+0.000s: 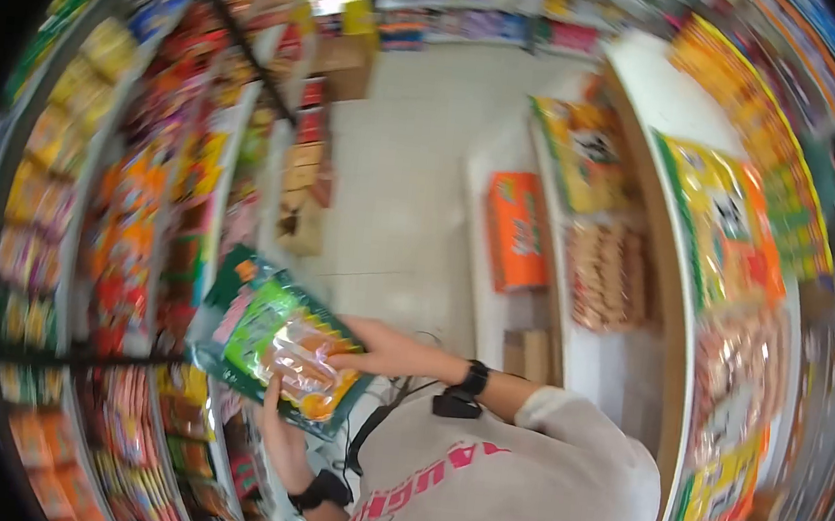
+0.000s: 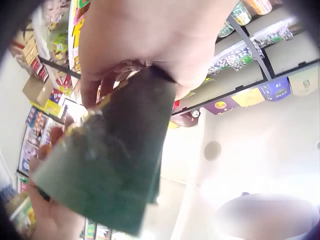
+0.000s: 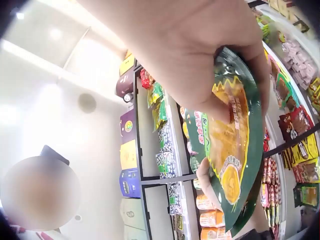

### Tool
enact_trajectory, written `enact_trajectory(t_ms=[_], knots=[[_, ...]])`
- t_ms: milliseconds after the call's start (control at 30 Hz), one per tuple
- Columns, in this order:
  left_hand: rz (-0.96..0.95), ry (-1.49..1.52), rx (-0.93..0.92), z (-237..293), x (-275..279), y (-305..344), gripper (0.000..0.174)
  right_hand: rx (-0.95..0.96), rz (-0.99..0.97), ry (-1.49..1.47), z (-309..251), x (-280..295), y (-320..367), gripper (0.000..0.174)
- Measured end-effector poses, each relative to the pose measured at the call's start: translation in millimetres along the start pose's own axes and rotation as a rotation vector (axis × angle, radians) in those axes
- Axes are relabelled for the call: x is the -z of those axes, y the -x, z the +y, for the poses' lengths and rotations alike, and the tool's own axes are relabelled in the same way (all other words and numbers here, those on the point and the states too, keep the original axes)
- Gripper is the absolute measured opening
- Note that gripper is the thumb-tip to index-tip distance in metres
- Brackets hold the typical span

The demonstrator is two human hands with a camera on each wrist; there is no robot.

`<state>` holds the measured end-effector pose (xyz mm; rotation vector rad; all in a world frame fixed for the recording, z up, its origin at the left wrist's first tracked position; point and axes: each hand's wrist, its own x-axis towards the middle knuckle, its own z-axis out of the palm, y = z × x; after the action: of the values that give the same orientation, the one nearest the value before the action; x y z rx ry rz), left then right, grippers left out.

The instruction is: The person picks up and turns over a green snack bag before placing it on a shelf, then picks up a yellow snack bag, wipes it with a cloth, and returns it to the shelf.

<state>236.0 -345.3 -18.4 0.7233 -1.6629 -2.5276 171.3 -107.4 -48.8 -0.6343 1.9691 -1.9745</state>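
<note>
A dark green snack pouch [image 1: 274, 342] with a clear window showing orange-brown food is held between both hands in front of the chest. My right hand [image 1: 379, 347] grips its right edge, thumb lying across the printed front. From below, my left hand [image 1: 287, 444] pinches the lower edge, thumb on the front. In the right wrist view the pouch [image 3: 230, 135] bends along its length, its top edge tucked into the right palm. The left wrist view shows the plain green back of the pouch [image 2: 115, 145] under the left hand [image 2: 150, 40].
Packed snack shelves [image 1: 129, 233] run along the left, with cardboard boxes [image 1: 303, 199] at their foot. On the right stands a white shelf unit [image 1: 656, 83] bearing large yellow bags [image 1: 723, 220] and an orange package [image 1: 518, 232]. A tiled floor aisle [image 1: 407, 159] lies between them.
</note>
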Motion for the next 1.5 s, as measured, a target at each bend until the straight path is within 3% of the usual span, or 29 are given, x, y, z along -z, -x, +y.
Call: enact_trajectory(t_ms=[33, 133, 233, 333, 400, 467, 533, 600, 667, 967, 1067, 1233, 1400, 1500], knots=[[-0.121, 0.037, 0.041, 1, -8, 10, 0.050, 0.037, 0.042, -0.044, -10, 1, 4, 0.055], [-0.068, -0.138, 0.026, -15, -13, 32, 0.049, 0.097, 0.060, -0.069, 5, -2, 10, 0.052], [-0.068, -0.177, 0.032, -23, 0, 43, 0.051, 0.031, -0.018, -0.120, 2, -5, 18, 0.053], [-0.061, -0.187, -0.042, -20, 13, 53, 0.051, -0.076, -0.066, 0.059, 6, -20, 17, 0.057], [-0.050, -0.210, -0.035, -15, 33, 59, 0.050, 0.019, 0.043, 0.055, 20, -44, 18, 0.061], [-0.004, -0.210, 0.001, -8, 50, 67, 0.048, -0.192, -0.084, -0.056, 14, -56, 17, 0.059], [-0.075, -0.376, -0.039, -23, 92, 62, 0.053, -0.155, -0.074, 0.087, 39, -74, 18, 0.049], [-0.084, -0.438, -0.076, 4, 101, 87, 0.050, -0.225, -0.124, 0.068, 54, -104, 18, 0.043], [-0.098, -0.304, -0.088, -3, 148, 100, 0.047, -0.336, -0.192, -0.005, 19, -147, 16, 0.039], [0.111, 0.169, 0.115, -8, 364, 142, 0.041, -0.269, -0.466, 0.025, 21, -353, 2, 0.052], [0.139, 0.208, 0.124, -12, 411, 134, 0.039, -0.447, -0.516, -0.108, 8, -386, -4, 0.056], [0.222, 0.239, 0.030, -20, 469, 97, 0.038, -0.436, -0.578, -0.065, 38, -395, -27, 0.050], [0.411, 0.117, 0.013, -44, 534, 53, 0.040, -0.421, -0.721, -0.142, 88, -402, -73, 0.040], [0.506, 0.238, 0.032, -34, 549, 34, 0.038, -0.486, -0.765, -0.264, 151, -430, -101, 0.032]])
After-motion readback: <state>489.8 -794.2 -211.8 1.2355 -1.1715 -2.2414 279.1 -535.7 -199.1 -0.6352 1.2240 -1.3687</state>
